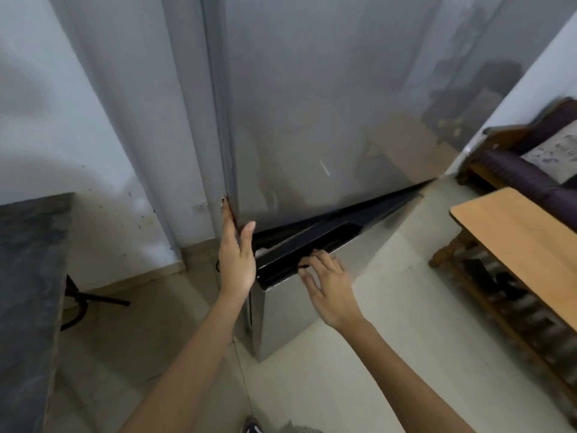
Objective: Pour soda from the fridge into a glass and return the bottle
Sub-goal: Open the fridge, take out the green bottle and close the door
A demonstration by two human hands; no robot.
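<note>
A tall grey fridge (312, 104) fills the middle of the view. Its upper door is closed against the body. The lower door (299, 307) stands slightly ajar, and a dark gap shows along its top edge. My left hand (236, 257) lies flat against the left edge of the upper door, fingers straight, holding nothing. My right hand (326, 282) has its fingertips hooked into the black recessed handle (312, 242) on top of the lower door. No soda bottle or glass is in view.
A dark stone counter (28, 292) stands at the left edge, with a black stand's legs (90, 296) on the floor beside it. A wooden table (527, 242) and a dark sofa with a cushion (530, 173) are on the right. Pale floor tiles (390, 370) lie below.
</note>
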